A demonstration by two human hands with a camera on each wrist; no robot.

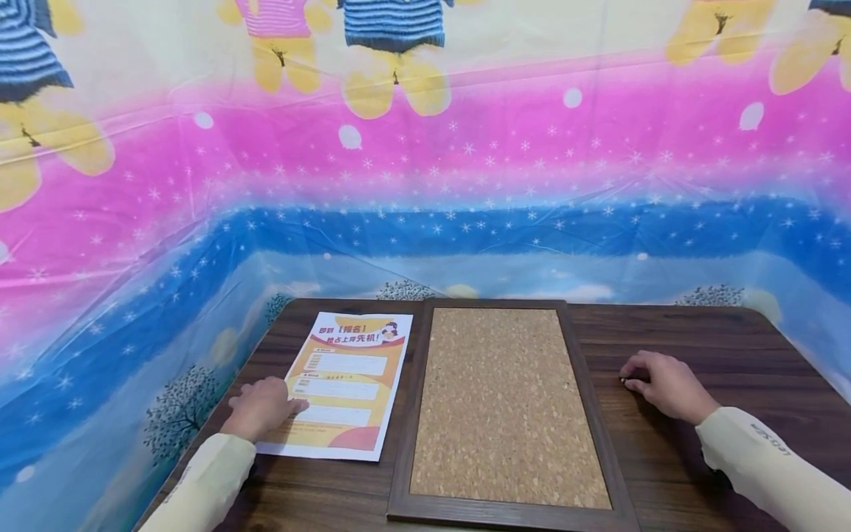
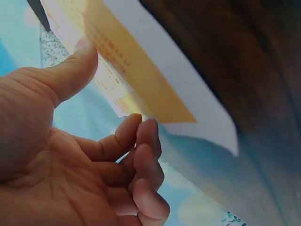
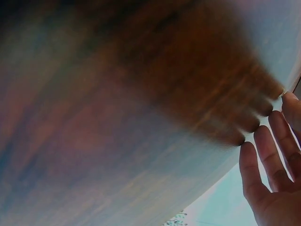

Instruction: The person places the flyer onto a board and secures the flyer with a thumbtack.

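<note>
- Paper touched now by loose left hand, could be skewed if nudged
- And there, small object pinched by right hand, easily dropped if loosened

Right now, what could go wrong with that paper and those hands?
The paper might slide or crease, because the left hand lies over its left edge.

A tiny dark speck shows at the right hand. It's too small to say what it is, but if it's a loose thing, it could get lost on the dark table.
</note>
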